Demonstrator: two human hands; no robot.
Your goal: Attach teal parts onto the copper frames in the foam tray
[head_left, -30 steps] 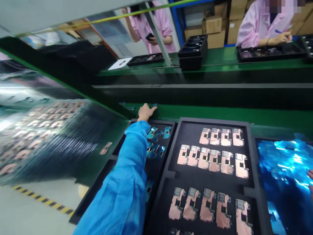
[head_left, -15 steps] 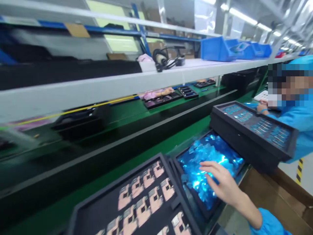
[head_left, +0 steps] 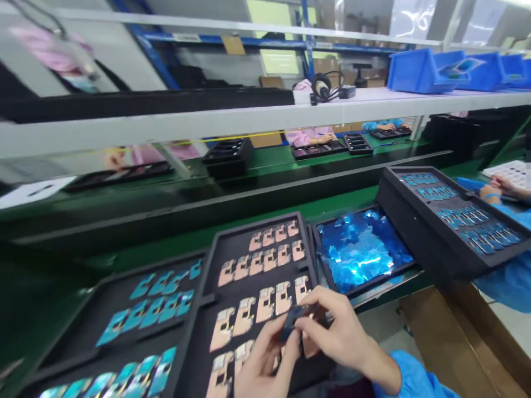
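Note:
My left hand and my right hand meet low in the middle, above the near edge of a black tray of copper-coloured parts. Both pinch one small dark blue piece between thumbs and fingertips. Left of that tray lies another black tray with rows of blue-filmed parts. To the right, a tray is heaped with loose shiny blue film.
A raised stack of black trays with blue parts stands at right, beside a co-worker's hand and blue sleeve. A brown cardboard box sits below right. Beyond run a dark conveyor, a green bench with more trays, people in pink, and a white shelf with blue bins.
My right hand left the blue film tray and came to the middle. My left hand came back into view, and both now pinch a small blue piece. The view swung left.

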